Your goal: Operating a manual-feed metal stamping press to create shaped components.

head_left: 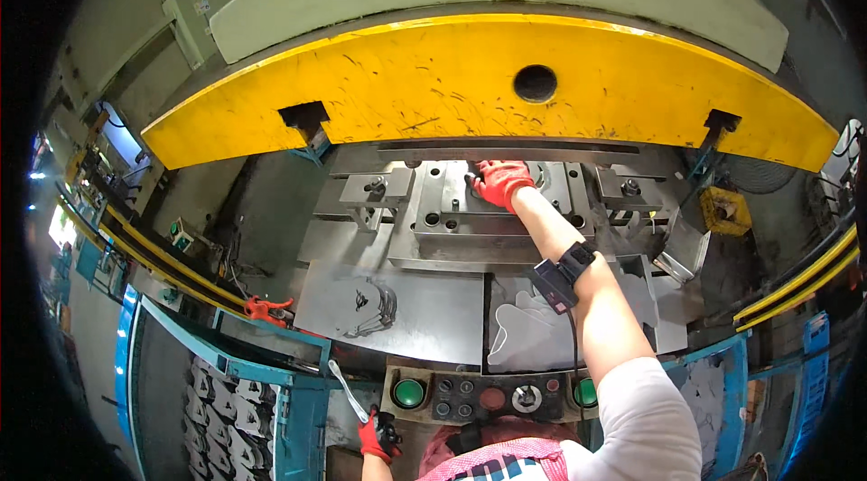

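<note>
My right hand (502,184), in a red glove, reaches onto the steel die (424,251) beneath the yellow press beam (415,84). Its fingers point left and look spread over the die's top. Something dark beside the fingertips is too small to name. Low in the view, my left hand (372,438), also red-gloved, is closed round the lower end of a slim pale metal tool (347,389) with a rounded tip. A black object covers part of that hand. Flat grey metal blanks (528,334) lie on the right plate, near my right forearm.
A control panel (492,398) with green buttons (409,392) stands before my body. Dark formed metal parts fill a blue bin (296,427) at lower left. Dark irregular marks or a part rest on the left plate (433,318). A yellow crate (725,211) stands at right.
</note>
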Tool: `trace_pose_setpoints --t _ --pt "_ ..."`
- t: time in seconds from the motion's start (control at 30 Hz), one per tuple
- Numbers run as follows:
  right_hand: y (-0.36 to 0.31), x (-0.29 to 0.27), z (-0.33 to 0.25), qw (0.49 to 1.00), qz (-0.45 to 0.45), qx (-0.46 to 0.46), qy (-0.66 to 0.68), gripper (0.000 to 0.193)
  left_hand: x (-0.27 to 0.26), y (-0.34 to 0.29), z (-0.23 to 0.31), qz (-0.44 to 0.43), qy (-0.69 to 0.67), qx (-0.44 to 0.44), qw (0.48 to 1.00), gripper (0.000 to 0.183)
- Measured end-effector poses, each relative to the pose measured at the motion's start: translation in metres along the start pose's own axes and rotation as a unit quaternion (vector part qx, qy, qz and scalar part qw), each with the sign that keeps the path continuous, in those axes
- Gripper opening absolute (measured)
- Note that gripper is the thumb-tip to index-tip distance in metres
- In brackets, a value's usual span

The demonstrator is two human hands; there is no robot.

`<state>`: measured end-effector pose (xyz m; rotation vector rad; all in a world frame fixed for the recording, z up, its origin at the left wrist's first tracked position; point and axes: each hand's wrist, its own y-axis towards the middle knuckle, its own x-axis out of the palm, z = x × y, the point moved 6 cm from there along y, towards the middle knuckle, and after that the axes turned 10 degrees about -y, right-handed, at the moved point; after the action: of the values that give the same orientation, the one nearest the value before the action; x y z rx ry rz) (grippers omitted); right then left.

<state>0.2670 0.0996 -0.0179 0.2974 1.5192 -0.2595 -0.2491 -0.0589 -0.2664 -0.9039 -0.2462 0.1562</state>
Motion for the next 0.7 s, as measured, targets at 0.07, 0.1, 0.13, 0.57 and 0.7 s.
trace_pose_setpoints --t 0.07,0.1,0.13,0.57,0.7 --pt "0.003 0.005 0.004 0.999 -0.003 0.05 -0.007 0.051 -0.019 0.011 -0.004 -0.04 -0.009 -0.014 0.999 0.044" --pt "0.003 0.006 -0.002 0.999 -0.006 0.044 -0.006 0.051 -0.032 0.014 -0.011 -0.078 -0.022 -0.025 0.996 0.045" --pt "0.006 0.006 -0.002 0.998 -0.004 0.052 -0.021 0.05 -0.043 0.021 -0.016 -0.077 -0.025 -0.026 0.996 0.045" --pt "0.007 0.017 0.088 0.978 0.164 0.123 0.047 0.049 -0.027 0.0 0.004 -0.02 -0.067 0.188 0.98 0.015" --pt "-0.041 -0.004 0.083 0.97 0.149 0.183 0.06 0.045 0.12 -0.067 0.053 -0.197 0.148 0.108 0.963 0.015"
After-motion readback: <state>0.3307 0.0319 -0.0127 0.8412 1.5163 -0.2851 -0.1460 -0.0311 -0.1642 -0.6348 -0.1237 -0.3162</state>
